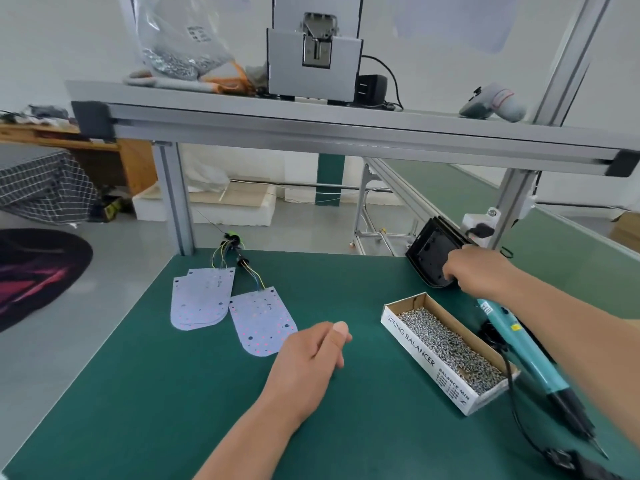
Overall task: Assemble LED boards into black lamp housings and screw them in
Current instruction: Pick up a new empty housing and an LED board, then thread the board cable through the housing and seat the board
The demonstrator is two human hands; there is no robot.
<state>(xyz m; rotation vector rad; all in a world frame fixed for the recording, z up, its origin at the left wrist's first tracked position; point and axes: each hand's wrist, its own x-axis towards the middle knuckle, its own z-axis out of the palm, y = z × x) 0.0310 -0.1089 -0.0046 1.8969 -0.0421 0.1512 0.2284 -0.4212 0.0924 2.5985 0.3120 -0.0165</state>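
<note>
Several white LED boards lie on the green mat: a stack (202, 297) at the left with wires at its top, and a single board (264, 320) beside it. Black lamp housings (433, 252) lean upright at the mat's far right. My right hand (479, 270) grips the lower edge of the front housing. My left hand (310, 355) hovers over the middle of the mat with fingers loosely curled and holds nothing, just right of the single board.
A cardboard box of screws (446, 344) sits at the right. A teal electric screwdriver (526, 355) lies beside it under my right forearm, its cable trailing. An aluminium shelf (346, 129) overhead carries a screw feeder (313, 50) and a bag.
</note>
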